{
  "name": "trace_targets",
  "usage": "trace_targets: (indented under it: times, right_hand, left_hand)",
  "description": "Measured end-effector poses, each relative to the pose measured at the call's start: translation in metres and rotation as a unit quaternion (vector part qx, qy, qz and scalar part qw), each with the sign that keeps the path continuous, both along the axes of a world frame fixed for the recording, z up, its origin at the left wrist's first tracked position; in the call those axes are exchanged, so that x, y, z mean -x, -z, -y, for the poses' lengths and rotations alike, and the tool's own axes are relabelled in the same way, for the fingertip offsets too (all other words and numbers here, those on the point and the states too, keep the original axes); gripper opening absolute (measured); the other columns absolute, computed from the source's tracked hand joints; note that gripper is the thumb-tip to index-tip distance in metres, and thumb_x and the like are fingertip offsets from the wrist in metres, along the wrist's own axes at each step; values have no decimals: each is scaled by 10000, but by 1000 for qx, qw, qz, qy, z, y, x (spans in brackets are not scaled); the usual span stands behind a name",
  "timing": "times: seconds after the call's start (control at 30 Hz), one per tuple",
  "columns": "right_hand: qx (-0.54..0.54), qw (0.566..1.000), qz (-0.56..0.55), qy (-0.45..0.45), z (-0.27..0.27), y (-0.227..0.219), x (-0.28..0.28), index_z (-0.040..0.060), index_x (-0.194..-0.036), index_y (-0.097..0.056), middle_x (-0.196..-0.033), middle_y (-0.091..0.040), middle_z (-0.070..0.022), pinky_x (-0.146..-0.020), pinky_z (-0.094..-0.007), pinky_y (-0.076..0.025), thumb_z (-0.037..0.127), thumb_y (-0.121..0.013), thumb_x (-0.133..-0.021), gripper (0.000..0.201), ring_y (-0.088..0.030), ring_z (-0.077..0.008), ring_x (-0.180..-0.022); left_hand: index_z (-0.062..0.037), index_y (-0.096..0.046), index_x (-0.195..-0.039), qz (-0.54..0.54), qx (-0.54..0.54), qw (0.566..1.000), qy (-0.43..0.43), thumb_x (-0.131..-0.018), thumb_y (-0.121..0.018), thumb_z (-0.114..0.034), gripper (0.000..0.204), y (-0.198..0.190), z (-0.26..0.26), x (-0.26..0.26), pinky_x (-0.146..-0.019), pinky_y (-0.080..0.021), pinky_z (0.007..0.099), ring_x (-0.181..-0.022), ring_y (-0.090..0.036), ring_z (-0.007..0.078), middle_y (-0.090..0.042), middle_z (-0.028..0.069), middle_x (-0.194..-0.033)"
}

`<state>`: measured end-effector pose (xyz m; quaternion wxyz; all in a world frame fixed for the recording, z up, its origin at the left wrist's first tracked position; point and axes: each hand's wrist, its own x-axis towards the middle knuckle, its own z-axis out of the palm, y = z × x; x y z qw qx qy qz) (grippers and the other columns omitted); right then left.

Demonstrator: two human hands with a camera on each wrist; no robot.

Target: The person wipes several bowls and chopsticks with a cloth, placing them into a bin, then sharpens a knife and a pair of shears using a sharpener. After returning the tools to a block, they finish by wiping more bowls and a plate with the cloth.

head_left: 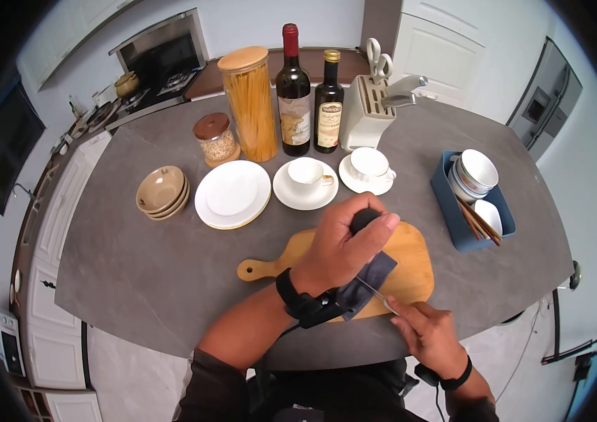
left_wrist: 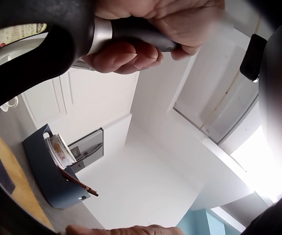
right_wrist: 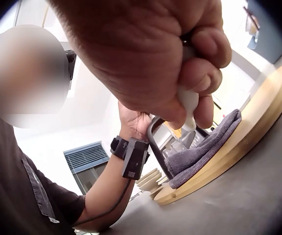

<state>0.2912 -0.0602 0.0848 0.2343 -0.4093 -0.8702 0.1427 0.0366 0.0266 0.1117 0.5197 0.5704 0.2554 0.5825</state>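
My left hand (head_left: 337, 250) grips the black handle of a knife sharpener (left_wrist: 138, 35), with a silver ring on the handle and a curved black frame below. A folded dark grey cloth (right_wrist: 199, 159) lies under it on the wooden cutting board (head_left: 414, 257). In my right hand (head_left: 430, 334) is a knife (right_wrist: 188, 100) with a white handle, held between thumb and curled fingers. Its thin blade points up and left toward the sharpener, low over the cloth. The left hand and wrist hide much of the sharpener in the head view.
Behind the board stand white plates (head_left: 231, 193), two cups on saucers, and brown bowls (head_left: 162, 191). A pasta jar (head_left: 250, 105), two bottles and a knife block (head_left: 369, 112) line the back. At right, a blue bin (head_left: 456, 225) holds bowls and chopsticks.
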Motion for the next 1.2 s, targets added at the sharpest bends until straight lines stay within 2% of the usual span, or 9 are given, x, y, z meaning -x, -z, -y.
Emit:
trace_targets:
  times: [0.07,0.13,0.27,0.43,0.77,0.93,1.2]
  right_hand:
    - [-4,1000,-17,-2,0,-1,-1,135,-1365,-746,-797,-696,-99,-575,-441,-556,115,-813,-937,433,-695,-333,-650]
    - [8,1000,11,-1,-2,-5,1,127,-1369,-741,-807,-697,-103,-583,-438,-560,106,-797,-947,427,-696,-334,-657]
    - [-12,999,-31,-15,-24,4,33,125,-1370,-737,-827,-701,-110,-587,-446,-556,114,-779,-961,411,-694,-341,-665]
    - [-26,998,-55,-21,-41,13,62,122,-1348,-737,-846,-705,-112,-583,-464,-547,139,-768,-972,378,-684,-347,-659]
    - [8,999,-35,-9,-4,-2,5,132,-1349,-743,-860,-737,-105,-607,-432,-579,122,-796,-949,403,-717,-336,-680]
    - [19,1000,8,11,1,-10,0,129,-1350,-741,-855,-731,-110,-605,-448,-573,125,-792,-954,399,-710,-343,-675]
    - [-24,998,-55,-19,-37,15,55,118,-1342,-739,-840,-710,-116,-603,-452,-567,138,-759,-979,364,-694,-359,-668]
  left_hand:
    - [-42,-587,-950,-5,-9,1000,2,-1108,-622,-243,258,2,0,0,-547,-408,238,-595,-497,53,-584,4,-711]
    - [-37,-590,-949,-5,-8,1000,-1,-1109,-614,-232,253,2,-1,-1,-547,-407,238,-588,-491,52,-579,4,-702]
    - [-35,-591,-945,-31,-29,999,-10,-1108,-610,-221,248,3,-1,-5,-547,-406,238,-585,-487,52,-577,3,-700]
    - [-33,-589,-940,7,17,1000,-14,-1112,-601,-240,270,-1,0,-2,-546,-405,240,-585,-490,56,-575,4,-700]
    - [-43,-576,-925,5,-5,1000,-4,-1114,-599,-260,288,2,-2,-1,-546,-408,243,-586,-495,60,-577,10,-700]
    - [-43,-584,-935,-16,-9,1000,-10,-1113,-605,-269,289,1,-2,-1,-542,-405,239,-588,-497,62,-584,13,-715]
    - [-45,-585,-947,-3,-4,1000,-3,-1115,-602,-260,274,0,0,-2,-546,-407,239,-593,-495,63,-582,12,-726]
